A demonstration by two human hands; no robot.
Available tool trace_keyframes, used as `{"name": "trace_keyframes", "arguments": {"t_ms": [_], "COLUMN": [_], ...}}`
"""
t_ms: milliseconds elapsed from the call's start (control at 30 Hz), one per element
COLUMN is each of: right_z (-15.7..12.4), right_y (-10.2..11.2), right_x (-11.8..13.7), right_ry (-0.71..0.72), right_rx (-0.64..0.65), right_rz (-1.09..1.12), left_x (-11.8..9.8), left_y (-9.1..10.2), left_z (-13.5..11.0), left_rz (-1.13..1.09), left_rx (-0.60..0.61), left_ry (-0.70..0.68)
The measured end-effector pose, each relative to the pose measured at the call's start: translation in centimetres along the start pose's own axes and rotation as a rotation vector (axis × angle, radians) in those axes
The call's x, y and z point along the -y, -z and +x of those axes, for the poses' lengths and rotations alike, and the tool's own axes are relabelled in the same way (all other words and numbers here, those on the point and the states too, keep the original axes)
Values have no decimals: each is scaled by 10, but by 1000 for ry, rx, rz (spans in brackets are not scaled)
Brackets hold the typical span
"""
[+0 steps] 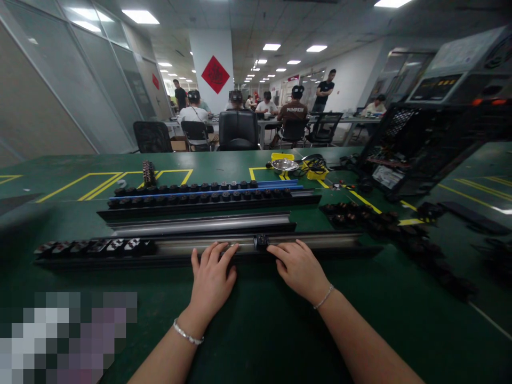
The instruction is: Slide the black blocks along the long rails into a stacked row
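A long black and silver rail lies across the green table in front of me. My left hand rests flat on the rail's near edge, fingers stretched out. My right hand lies beside it, fingers extended, fingertips close to a small black block seated in the rail between the two hands. Several black parts with white markings sit in the rail's left end. Neither hand grips anything.
Behind lie a second silver rail and a rail filled with a row of black parts. Loose black parts are heaped at right. A yellow tray with a metal bowl, an open black machine case, and seated people beyond.
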State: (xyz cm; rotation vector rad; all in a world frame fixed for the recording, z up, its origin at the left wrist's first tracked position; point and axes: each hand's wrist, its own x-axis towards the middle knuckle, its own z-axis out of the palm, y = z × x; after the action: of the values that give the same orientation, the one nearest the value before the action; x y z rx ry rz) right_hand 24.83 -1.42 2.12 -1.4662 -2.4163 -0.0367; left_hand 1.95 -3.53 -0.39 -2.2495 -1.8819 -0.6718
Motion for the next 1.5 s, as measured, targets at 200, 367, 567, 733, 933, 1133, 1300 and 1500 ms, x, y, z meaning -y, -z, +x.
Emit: {"name": "trace_keyframes", "arguments": {"t_ms": [200, 367, 567, 733, 933, 1133, 1300, 1500], "right_z": [-1, 0, 0, 0, -1, -2, -7, -9], "right_y": [3, 5, 6, 8, 12, 9, 2, -3], "right_x": [-2, -4, -5, -6, -8, -9, -15, -19], "right_ry": [-6, -11, -11, -13, -16, -40, -23, 2], "right_rx": [19, 32, 34, 36, 31, 53, 43, -30], "right_rz": [8, -4, -53, -58, -75, -14, -22, -28], "left_x": [0, -1, 1, 2, 3, 3, 1, 1], "left_y": [3, 4, 2, 2, 0, 0, 0, -1], "left_z": [0, 0, 0, 0, 0, 0, 0, 0], "left_rz": [-10, -22, -26, -30, -29, -38, -41, -43], "left_rx": [18, 30, 20, 23, 11, 12, -2, 0], "left_ry": [2, 9, 3, -1, -6, -3, 9, 12]}}
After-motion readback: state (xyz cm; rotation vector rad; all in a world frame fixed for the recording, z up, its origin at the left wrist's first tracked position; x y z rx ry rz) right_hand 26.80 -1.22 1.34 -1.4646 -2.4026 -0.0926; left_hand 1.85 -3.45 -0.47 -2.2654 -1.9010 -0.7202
